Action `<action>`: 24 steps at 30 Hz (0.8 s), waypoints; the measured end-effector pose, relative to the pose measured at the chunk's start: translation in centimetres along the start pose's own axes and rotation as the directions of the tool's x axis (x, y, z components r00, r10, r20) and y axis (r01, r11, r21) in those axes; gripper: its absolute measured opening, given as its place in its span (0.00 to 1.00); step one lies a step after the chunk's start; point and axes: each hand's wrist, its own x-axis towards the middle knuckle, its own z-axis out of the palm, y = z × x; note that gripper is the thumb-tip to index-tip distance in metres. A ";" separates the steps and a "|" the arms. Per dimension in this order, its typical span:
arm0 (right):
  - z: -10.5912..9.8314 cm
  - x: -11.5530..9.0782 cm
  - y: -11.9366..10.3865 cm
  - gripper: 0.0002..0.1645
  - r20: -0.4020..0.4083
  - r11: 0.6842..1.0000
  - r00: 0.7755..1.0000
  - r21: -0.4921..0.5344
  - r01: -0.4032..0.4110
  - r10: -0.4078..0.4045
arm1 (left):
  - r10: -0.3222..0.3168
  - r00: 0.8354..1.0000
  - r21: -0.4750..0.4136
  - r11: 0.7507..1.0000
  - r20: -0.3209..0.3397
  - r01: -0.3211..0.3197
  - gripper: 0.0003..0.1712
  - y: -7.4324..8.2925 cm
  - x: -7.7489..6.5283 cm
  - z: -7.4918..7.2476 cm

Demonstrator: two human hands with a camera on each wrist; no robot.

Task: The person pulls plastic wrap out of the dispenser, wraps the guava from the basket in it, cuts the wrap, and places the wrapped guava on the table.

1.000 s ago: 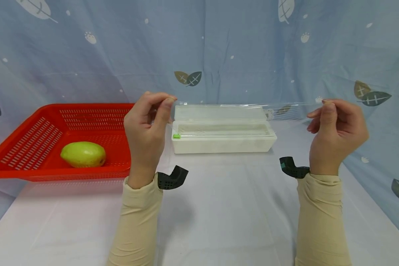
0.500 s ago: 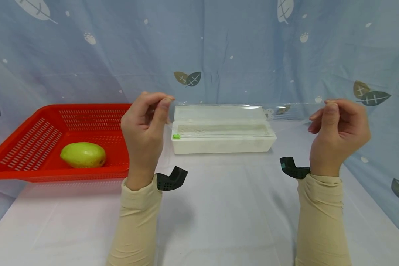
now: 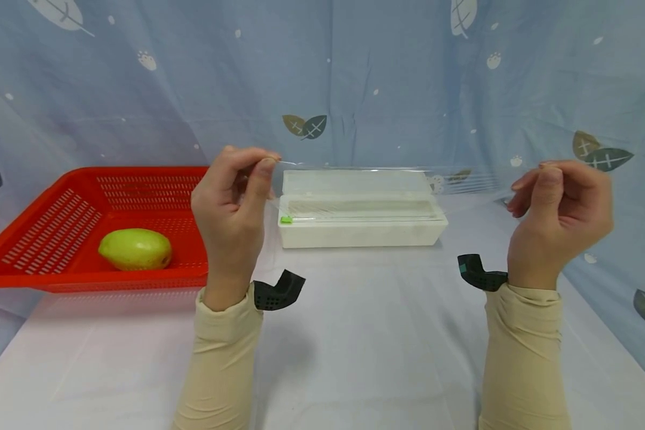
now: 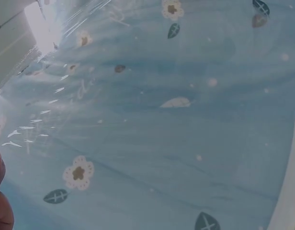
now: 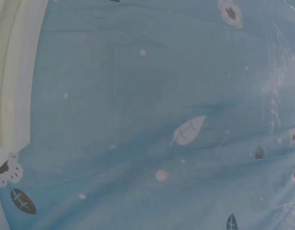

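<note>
Behind everything hangs a blue cloth (image 3: pixel 236 89) printed with leaves, and before it stretches the white table (image 3: pixel 371 334). Taking the white box in the head view as the clock's centre, the red basket (image 3: pixel 94 283) sits at nine o'clock, no different from a second ago.

What has changed is the clear film (image 3: pixel 470 184): strung between the two hands, it now spans a wider gap than it did a moment back. It passes in front of the white box (image 3: pixel 362 235), whose lid (image 3: pixel 355 181) leans back toward twelve; whether its lower edge touches the box, I can't tell.

The right hand (image 3: pixel 561 224), at three o'clock, has drawn farther outward, its thumb and forefinger pinching one end of the film. The left hand (image 3: pixel 231 221), at nine and just beside the box, pinches the other end likewise and has edged out only slightly. To me that looks like the sheet being pulled tauter and flatter, with both pinches apparently holding. The wrist views show hardly any fingers, so I judge the grips from the head view.

The green-yellow fruit (image 3: pixel 134 249), also around nine, lies bare in the basket, unmoved. Smallest of all, a bright green tab (image 3: pixel 286 220) sits at the box's nine o'clock end.
</note>
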 end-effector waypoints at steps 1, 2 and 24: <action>0.0 0.0 0.0 0.15 -0.003 1.000 1.000 0.004 0.000 0.000 | 0.000 1.000 0.000 1.000 0.001 0.000 0.07 0.1 0.0 0.0; 0.0 0.0 -0.1 0.15 -0.007 1.000 1.000 0.008 0.001 0.000 | -0.002 1.000 -0.003 1.000 -0.001 0.002 0.07 0.1 0.0 0.0; -0.3 0.1 -0.7 0.20 -0.042 1.000 0.999 0.010 0.020 -0.020 | -0.014 1.000 -0.093 0.996 -0.017 0.013 0.13 1.8 0.3 0.2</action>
